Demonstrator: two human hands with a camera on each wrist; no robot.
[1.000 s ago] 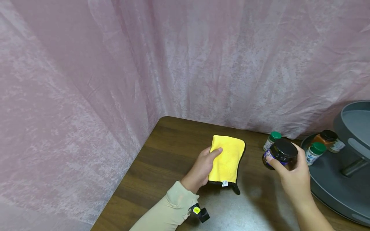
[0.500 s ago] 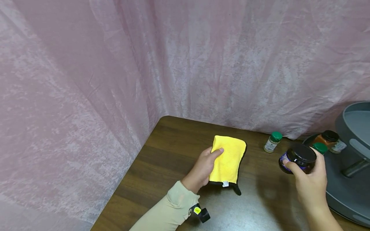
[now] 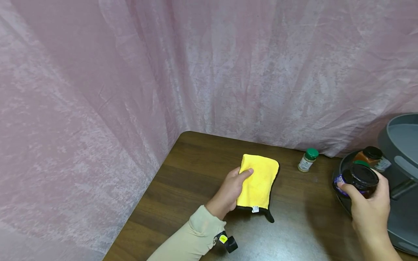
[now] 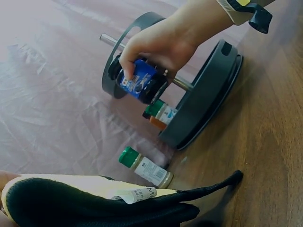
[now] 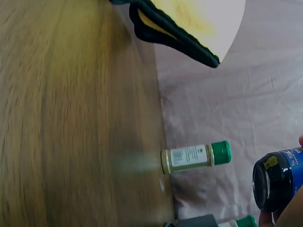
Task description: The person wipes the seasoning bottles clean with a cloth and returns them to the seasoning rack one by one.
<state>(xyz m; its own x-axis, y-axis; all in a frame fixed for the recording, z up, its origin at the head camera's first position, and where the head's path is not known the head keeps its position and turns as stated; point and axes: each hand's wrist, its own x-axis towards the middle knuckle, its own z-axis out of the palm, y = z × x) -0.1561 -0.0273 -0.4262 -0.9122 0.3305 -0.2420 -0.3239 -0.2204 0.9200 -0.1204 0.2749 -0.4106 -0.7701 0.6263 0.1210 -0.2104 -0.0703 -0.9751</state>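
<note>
My left hand (image 3: 230,190) grips a folded yellow cloth (image 3: 259,181) with black edging, thumb on its face, held above the table. In my right hand (image 3: 372,206) is a dark jar (image 3: 360,177) with a black lid and a blue label (image 4: 138,79), thumb on one side and fingers round the other. The jar hangs over the left rim of the grey two-tier turntable (image 3: 405,235). Behind it, a green-capped bottle is mostly hidden in the head view; the left wrist view shows its green cap (image 4: 154,109).
A green-capped spice bottle (image 3: 307,160) stands on the wooden table (image 3: 196,166) near the back edge, left of the turntable. An orange-brown jar with a black lid (image 3: 370,156) sits on the lower tier. A pink curtain (image 3: 228,72) hangs behind.
My right hand has carried the dark jar rightward, from beside the spice bottle to over the turntable's rim. The left hand and cloth have barely moved.
</note>
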